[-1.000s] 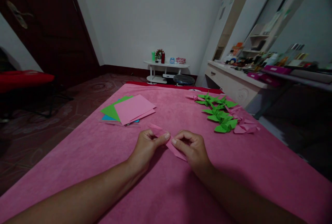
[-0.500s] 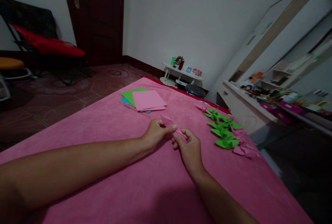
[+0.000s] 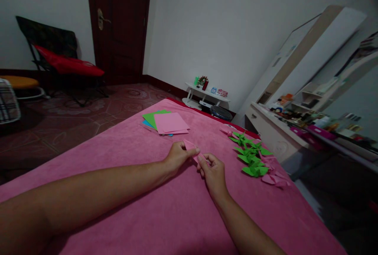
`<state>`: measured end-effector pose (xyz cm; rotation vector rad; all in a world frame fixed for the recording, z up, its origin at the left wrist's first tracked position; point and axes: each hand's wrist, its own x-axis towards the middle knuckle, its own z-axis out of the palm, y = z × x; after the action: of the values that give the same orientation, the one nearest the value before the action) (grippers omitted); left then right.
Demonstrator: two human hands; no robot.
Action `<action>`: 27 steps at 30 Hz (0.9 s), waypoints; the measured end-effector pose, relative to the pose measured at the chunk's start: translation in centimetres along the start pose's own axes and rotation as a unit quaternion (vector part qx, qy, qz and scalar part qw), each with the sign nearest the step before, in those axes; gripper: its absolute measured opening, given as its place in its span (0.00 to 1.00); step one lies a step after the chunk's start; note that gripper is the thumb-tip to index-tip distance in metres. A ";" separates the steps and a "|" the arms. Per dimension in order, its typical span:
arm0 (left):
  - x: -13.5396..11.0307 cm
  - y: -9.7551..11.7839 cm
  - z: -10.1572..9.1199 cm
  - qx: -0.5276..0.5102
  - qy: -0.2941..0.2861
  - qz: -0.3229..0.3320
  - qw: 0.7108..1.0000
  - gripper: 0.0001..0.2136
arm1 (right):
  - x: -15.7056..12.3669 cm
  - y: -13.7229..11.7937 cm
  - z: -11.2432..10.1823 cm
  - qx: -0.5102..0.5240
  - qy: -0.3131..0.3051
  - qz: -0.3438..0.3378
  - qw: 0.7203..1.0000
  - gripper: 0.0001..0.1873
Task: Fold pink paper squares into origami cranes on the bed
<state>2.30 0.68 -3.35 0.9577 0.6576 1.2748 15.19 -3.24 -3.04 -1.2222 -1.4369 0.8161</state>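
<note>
A small folded piece of pink origami paper (image 3: 189, 145) is held between both hands, just above the pink cloth. My left hand (image 3: 178, 156) pinches its left part, thumb on top. On the lower right end, my right hand (image 3: 213, 169) grips the paper between thumb and fingers. The fingers cover much of the folds. Beyond my left hand lies a stack of square paper sheets (image 3: 171, 122), pink on top with green and blue below. To the right of my right hand sit several green folded paper cranes (image 3: 251, 153) and pink folded paper cranes (image 3: 276, 178).
The pink cloth (image 3: 141, 211) covers the surface under my hands. Past its far edge stands a low white shelf (image 3: 206, 91) with small items. A cluttered dresser (image 3: 274, 129) is at the right. A folding chair (image 3: 67, 64) and a stool (image 3: 22, 82) are at the left.
The camera view has tilted up slightly, so the scene sits lower. Both hands still hold the pink paper, their grip nearly the same, with slight finger movement.
</note>
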 end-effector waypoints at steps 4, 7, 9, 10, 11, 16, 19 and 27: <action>0.2 -0.1 -0.3 0.012 -0.003 -0.006 1.000 0.12 | 0.0 0.2 0.0 0.004 -0.004 0.005 1.000 0.16; 0.3 -0.2 -0.5 -0.005 -0.023 -0.014 1.000 0.12 | 0.0 0.4 0.0 0.008 -0.007 0.007 1.000 0.15; 0.4 -0.3 -0.6 -0.014 -0.037 -0.014 0.999 0.12 | 0.0 0.4 0.0 0.009 -0.007 0.008 1.000 0.15; 0.4 -0.4 -0.6 -0.018 -0.042 -0.014 0.999 0.13 | -0.1 0.4 0.0 0.011 -0.008 0.009 1.000 0.15; 0.5 -0.4 -0.7 -0.022 -0.044 -0.016 0.999 0.13 | -0.1 0.4 0.0 0.012 -0.010 0.010 1.000 0.15; 0.7 -0.7 -0.6 -0.027 -0.023 -0.016 0.999 0.15 | -0.1 0.1 0.0 0.022 -0.017 0.013 1.000 0.15; 0.8 -0.6 -0.7 -0.024 0.000 -0.036 0.999 0.19 | -0.1 0.1 -0.1 0.037 -0.014 0.030 0.999 0.15; 0.3 -0.1 -0.4 0.045 -0.065 -0.017 0.997 0.17 | 0.2 0.8 -0.3 0.115 0.004 0.053 0.992 0.16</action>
<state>2.07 1.09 -3.57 1.0886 0.6311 1.1511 15.73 -2.89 -3.63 -1.1304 -1.2424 1.0183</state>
